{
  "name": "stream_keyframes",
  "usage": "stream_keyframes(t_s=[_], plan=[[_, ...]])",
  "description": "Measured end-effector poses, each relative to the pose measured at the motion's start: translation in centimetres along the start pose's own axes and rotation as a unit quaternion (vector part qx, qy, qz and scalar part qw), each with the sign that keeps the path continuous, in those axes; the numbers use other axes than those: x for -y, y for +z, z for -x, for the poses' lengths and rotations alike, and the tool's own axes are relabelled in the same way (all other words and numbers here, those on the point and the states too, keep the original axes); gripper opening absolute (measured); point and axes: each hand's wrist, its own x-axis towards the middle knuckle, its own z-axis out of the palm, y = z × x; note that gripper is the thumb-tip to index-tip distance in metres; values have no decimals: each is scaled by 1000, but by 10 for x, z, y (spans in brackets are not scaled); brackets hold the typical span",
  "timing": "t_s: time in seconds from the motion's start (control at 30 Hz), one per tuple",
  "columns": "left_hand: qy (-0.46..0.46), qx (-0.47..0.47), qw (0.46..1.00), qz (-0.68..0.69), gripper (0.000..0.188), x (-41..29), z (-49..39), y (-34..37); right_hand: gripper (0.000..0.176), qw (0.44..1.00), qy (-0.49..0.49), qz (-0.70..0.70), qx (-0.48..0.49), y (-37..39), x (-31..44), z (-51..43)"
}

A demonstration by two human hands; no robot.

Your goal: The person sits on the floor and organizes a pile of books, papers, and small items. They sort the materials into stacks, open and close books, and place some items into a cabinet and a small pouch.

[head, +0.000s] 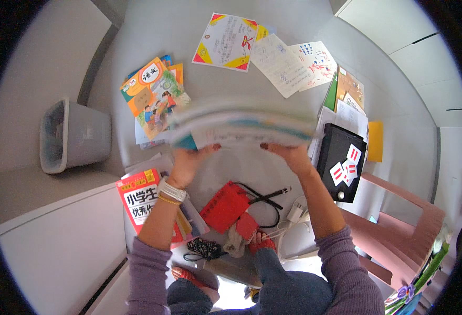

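A wide bundle of books or booklets, blurred by motion, is held between both my hands above the grey floor. My left hand grips its left end, with the thumb along the near edge. At its right end is my right hand, thumb likewise on the near edge. Just left of the bundle lies a pile of textbooks with an orange illustrated cover. Beneath my left forearm rests a red-covered book on other booklets. A black box with white cards on it sits beyond my right hand.
A certificate and handwritten sheets lie ahead. Near my feet are a red pouch, a black strap, a white charger and black cord. A grey bin stands left; a pink chair is right.
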Motion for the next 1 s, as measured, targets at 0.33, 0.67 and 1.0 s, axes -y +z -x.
stream_keyframes(t_s=[0.33,0.67,1.0], plan=[[82,13,994,65,52,33,6,18,46,984,-157,-20,83,-9,-43,1],[-59,-5,998,-6,32,43,-1,29,43,999,-9,-13,44,-9,-57,-13],[-22,-187,982,-9,73,74,-9,61,61,993,114,-26,-2,9,-70,-31]])
